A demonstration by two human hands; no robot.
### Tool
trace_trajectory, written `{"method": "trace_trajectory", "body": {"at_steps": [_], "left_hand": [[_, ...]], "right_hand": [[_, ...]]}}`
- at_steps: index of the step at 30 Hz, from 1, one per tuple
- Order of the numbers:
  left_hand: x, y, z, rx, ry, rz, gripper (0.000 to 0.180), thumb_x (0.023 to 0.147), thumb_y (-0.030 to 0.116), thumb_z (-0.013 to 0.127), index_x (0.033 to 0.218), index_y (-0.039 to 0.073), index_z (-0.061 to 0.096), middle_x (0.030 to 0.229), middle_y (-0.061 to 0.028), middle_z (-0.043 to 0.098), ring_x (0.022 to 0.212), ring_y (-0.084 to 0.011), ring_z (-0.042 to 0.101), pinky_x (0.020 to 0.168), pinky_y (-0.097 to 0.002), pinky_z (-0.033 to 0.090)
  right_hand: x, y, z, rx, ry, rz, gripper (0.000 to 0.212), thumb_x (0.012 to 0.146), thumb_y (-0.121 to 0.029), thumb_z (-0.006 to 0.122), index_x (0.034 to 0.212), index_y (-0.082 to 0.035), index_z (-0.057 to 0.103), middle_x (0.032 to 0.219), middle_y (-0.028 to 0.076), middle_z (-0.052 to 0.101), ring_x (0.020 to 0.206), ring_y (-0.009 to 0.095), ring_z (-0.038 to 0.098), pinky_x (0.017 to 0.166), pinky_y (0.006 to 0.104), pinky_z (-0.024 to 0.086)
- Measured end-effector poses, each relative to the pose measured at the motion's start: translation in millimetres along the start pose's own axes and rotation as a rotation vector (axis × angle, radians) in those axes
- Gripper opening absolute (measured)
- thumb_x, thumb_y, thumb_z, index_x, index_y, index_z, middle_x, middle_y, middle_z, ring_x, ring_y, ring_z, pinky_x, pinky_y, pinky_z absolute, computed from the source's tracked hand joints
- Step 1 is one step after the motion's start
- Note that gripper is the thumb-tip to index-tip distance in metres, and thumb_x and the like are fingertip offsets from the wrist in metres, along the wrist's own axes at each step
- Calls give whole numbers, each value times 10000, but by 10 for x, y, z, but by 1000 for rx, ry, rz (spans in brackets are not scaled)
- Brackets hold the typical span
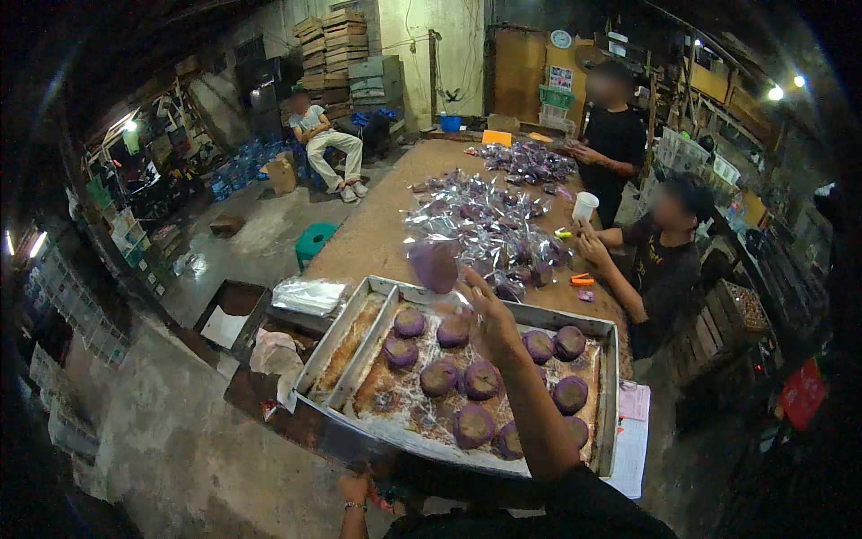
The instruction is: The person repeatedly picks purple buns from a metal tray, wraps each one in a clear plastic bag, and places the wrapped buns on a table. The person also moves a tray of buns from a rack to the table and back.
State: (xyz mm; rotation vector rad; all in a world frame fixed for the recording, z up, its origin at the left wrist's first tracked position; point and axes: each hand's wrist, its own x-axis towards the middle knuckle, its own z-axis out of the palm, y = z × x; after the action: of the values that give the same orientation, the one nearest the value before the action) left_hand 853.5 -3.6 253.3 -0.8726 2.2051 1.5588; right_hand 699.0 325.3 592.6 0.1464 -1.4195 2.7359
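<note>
Over the far edge of the metal tray (337, 398), a purple bun in clear plastic (434, 267) is in the air, blurred. My right hand (486, 308) reaches across the tray just to the right of that bun, fingers stretched out; whether the fingertips touch the wrapping is unclear. Beneath my right arm lie several round purple buns (439, 378) with brownish tops, unwrapped on the tray's floury, browned surface. My left hand (356, 488) is low beside the tray's near side, a bracelet at its wrist. Its fingers are too dark and small to read.
Wrapped purple buns (485, 225) cover much of the long table (377, 235). Clear plastic bags (308, 296) lie left of the tray, papers (631, 449) to its right. Two people stand or sit along the right side, one holding a white cup (585, 206). A green stool (314, 241) stands left.
</note>
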Motion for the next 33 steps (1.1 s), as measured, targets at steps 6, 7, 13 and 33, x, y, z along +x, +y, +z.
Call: {"method": "trace_trajectory", "body": {"at_steps": [6, 7, 13, 33], "left_hand": [[-389, 452, -307, -205, -205, 185, 237, 787, 196, 664, 732, -30, 620, 672, -130, 637, 512, -220, 613, 450, -324, 498], [-348, 454, -361, -241, -232, 188, 226, 781, 192, 670, 728, -22, 618, 679, -125, 636, 525, -222, 615, 455, -326, 499], [-209, 377, -454, -504, -335, 9, 207, 800, 96, 659, 908, -60, 575, 721, -155, 648, 600, -241, 657, 489, -355, 548], [-63, 322, -343, -791, -398, 9, 146, 844, 81, 599, 966, 3, 577, 878, -102, 643, 589, -186, 580, 499, -321, 480]], "right_hand": [[727, 955, -894, -994, 330, 233, 635, 855, -323, 557, 1356, -2, 335, 1365, 175, 408, 1102, 357, 528, 877, 450, 464], [610, 1140, -976, -1212, 186, 128, 653, 845, -329, 563, 1355, 7, 331, 1385, 210, 360, 1130, 393, 495, 915, 455, 435], [268, 1729, -1037, -1904, 216, 137, 806, 761, -427, 644, 1379, -42, 300, 1395, 304, 278, 1223, 464, 373, 987, 496, 364], [-289, 1064, -953, -1096, 202, 46, 1028, 510, -238, 900, 1298, -41, 272, 1216, 193, 446, 1042, 324, 522, 879, 413, 457]]}}
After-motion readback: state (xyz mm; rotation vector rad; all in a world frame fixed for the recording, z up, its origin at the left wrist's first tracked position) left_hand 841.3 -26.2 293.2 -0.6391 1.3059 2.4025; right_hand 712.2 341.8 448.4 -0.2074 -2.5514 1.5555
